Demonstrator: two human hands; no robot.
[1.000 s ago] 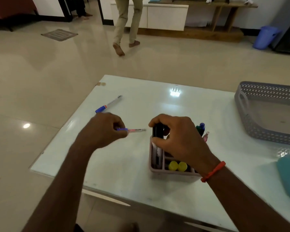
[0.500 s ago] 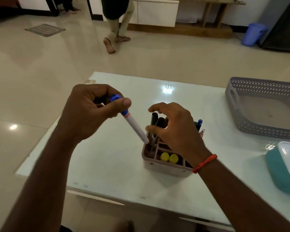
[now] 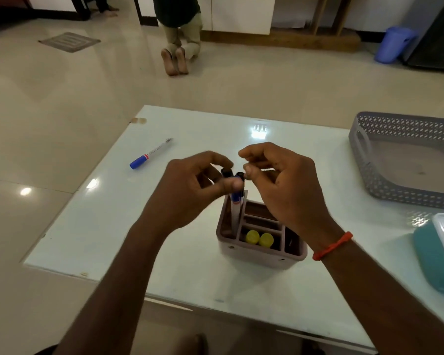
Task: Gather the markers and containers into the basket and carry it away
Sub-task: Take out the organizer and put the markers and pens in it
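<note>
Over organizer [image 3: 254, 254], left hand [image 3: 190, 193] pinches held marker [image 3: 235, 211], now upright in left slot; right hand [image 3: 285, 190] half-curled, grip unclear. Loose marker [image 3: 150, 153] remains far left.

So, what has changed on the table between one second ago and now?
The left hand carried the blue-capped marker over to the desk organizer and stood it upright in the left compartment, still pinching it. The right hand loosened over the black markers; whether it touches them now is unclear. The loose marker, grey basket and teal container stayed put.
</note>
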